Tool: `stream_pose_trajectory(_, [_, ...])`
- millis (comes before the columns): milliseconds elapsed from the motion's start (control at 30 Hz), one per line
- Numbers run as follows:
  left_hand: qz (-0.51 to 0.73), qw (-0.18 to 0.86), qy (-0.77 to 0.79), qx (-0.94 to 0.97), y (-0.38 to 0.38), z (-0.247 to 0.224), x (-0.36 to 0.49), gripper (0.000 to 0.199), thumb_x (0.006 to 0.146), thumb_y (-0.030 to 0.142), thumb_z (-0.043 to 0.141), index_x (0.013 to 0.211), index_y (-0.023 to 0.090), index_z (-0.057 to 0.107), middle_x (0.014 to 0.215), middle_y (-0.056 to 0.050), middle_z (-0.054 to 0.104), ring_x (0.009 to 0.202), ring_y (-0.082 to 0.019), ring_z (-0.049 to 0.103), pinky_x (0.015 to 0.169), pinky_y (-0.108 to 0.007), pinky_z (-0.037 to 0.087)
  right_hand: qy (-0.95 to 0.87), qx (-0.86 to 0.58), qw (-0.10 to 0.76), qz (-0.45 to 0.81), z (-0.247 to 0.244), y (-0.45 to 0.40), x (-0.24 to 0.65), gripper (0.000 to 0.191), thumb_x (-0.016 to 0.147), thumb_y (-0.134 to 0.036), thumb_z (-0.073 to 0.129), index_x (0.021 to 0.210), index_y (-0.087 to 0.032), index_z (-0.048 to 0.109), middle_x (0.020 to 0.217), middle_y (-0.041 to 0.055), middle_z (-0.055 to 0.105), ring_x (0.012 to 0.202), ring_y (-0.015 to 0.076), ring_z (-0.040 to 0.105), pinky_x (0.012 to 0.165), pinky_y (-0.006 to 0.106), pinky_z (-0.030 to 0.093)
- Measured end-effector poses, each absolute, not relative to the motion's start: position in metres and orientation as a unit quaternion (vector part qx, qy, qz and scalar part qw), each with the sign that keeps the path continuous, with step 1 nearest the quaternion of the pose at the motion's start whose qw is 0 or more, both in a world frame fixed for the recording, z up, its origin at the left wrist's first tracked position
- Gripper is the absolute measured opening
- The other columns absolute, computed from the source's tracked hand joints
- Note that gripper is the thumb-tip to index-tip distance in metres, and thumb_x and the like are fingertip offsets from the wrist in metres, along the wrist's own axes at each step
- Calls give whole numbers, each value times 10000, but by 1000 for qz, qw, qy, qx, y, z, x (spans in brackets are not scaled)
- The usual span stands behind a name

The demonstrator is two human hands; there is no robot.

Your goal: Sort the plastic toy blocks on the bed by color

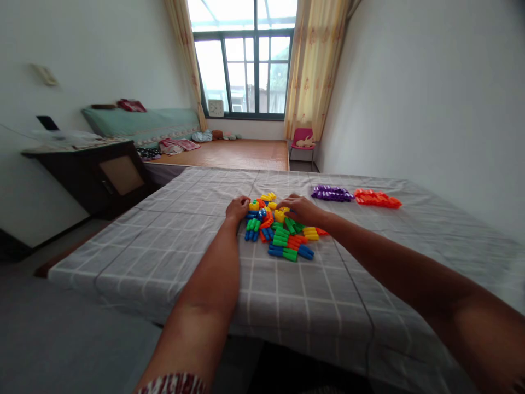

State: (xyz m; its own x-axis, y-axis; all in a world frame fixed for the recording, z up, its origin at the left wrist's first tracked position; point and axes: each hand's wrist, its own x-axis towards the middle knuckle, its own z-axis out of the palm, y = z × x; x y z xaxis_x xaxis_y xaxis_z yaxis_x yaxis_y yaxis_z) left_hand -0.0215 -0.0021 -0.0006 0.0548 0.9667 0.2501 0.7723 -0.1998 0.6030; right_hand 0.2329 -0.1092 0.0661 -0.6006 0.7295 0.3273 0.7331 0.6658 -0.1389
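Note:
A loose pile of plastic building blocks [283, 239] in green, blue, yellow and orange lies on a grey checked cloth [164, 235]. At the pile's left edge is my left hand [238, 208], its fingers curled in against the blocks; what they hold, if anything, is hidden. My right hand [301, 208] reaches over the pile from the right, fingers bent down around a yellow block [280, 216]. Behind and to the right, a row of purple blocks [332, 193] lies beside a row of orange-red blocks [377, 198].
The cloth covers a table or bed whose front edge faces me. Beyond it is a low platform bed [246, 153] under a window [246, 71]. A dark cabinet [94, 175] stands at left, a pink chair [302, 138] at the back right, and a white wall [430, 98] on the right.

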Motion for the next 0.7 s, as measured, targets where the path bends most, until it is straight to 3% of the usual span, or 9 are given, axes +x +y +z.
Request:
stream_pose_trajectory(167, [319, 160, 607, 710, 1, -4, -21, 292, 863, 306, 488, 1030, 221, 712, 998, -41, 732, 898, -172, 649, 742, -235, 461, -908, -409, 87, -7, 60, -95, 194, 390, 787, -203, 671, 1169, -277, 651, 1167, 74, 663, 1143, 274, 533, 900, 382, 415])
stream_pose_trajectory(333, [318, 157, 610, 709, 0, -2, -20, 293, 855, 302, 483, 1020, 227, 713, 997, -41, 731, 904, -180, 647, 734, -243, 457, -911, -401, 90, 30, 54, -81, 189, 277, 786, -233, 680, 1062, -248, 671, 1085, 53, 671, 1060, 227, 576, 858, 312, 437])
stream_pose_trajectory(433, [314, 156, 614, 707, -1, -1, -20, 300, 851, 325, 483, 1019, 233, 714, 992, -42, 731, 893, -187, 646, 720, -248, 453, -911, -396, 113, 22, 55, -84, 191, 277, 785, -153, 635, 1052, -223, 661, 1087, 57, 664, 1051, 218, 575, 880, 318, 435])
stream_pose_trajectory(567, [305, 149, 615, 711, -2, 2, -22, 309, 845, 343, 483, 1017, 235, 715, 1003, -43, 729, 895, -197, 645, 718, -254, 450, -886, -420, 195, -14, 66, -93, 209, 403, 753, -185, 658, 1153, -206, 615, 1155, 82, 632, 1085, 239, 551, 919, 353, 433])
stream_pose_trajectory(700, [303, 142, 615, 714, -1, 5, -24, 327, 833, 332, 477, 1032, 230, 715, 1014, -43, 729, 918, -201, 647, 719, -250, 452, -824, -486, 292, -15, 72, -91, 270, 344, 756, -198, 643, 1100, -184, 626, 1111, 80, 623, 878, 171, 605, 862, 313, 471])
